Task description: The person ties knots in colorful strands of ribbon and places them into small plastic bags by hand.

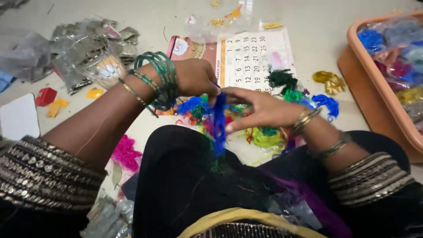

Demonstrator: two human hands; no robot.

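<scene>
Left hand [196,77] and right hand [255,108] are both pinching the blue thread [219,121]; it is hanging limp, probably light and tangle-prone; grip near the top.

Pale floor [317,26] carries it all; calendar sheet [251,55] lies flat at centre, w/ green thread tuft [282,79] on its lower edge; gold thread clump [330,82] & blue tuft [328,104] just right of it; orange plastic tray [374,97] far right; clear packets [211,24] at top; silvery packet heap [88,53] at left; red scrap [45,96], yellow scraps [57,105], white card [18,117] nr left edge; pink thread tuft [125,152] lower left.
</scene>
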